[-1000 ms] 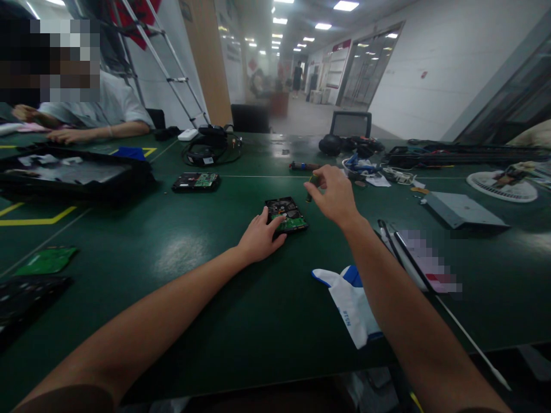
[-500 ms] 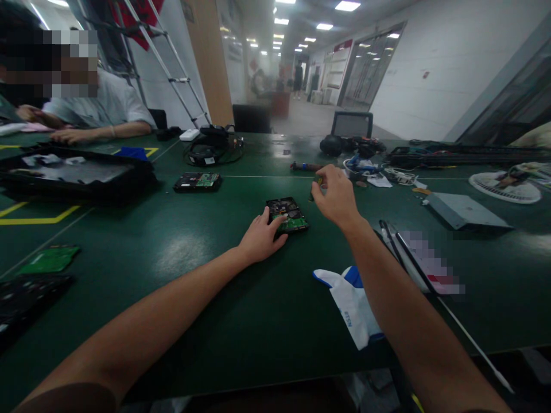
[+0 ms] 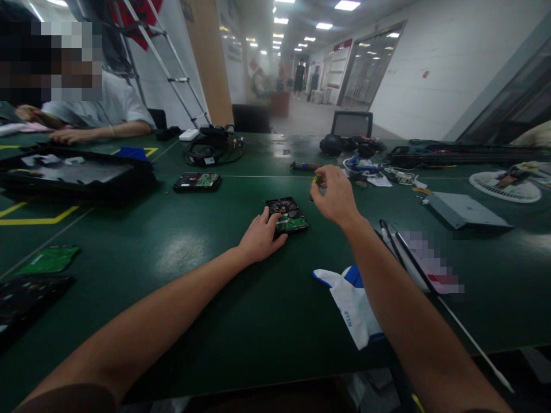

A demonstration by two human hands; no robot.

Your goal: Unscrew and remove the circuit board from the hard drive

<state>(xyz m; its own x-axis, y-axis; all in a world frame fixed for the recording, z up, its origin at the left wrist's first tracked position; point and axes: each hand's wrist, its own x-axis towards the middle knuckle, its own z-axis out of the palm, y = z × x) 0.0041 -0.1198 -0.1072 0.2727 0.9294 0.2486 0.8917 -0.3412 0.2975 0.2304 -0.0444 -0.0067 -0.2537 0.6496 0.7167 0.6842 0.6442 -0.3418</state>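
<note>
A hard drive point(image 3: 287, 214) with a green circuit board facing up lies on the green table point(image 3: 181, 269). My left hand point(image 3: 260, 237) rests on the table with fingers and thumb against the drive's near left edge, holding it still. My right hand point(image 3: 336, 196) hovers just right of and above the drive, its fingers pinched on a small dark tool with a yellow end point(image 3: 314, 182); I cannot make out what kind of tool it is.
A white and blue glove point(image 3: 349, 304) lies under my right forearm. A second hard drive point(image 3: 197, 182), a black tray point(image 3: 73, 175), cables point(image 3: 213, 148), a grey box point(image 3: 462, 210) and thin rods point(image 3: 408, 252) lie around. Another person's arms point(image 3: 86, 133) rest at far left.
My right hand has drawn slightly toward me and to the right with the small tool. My left hand stays on the drive.
</note>
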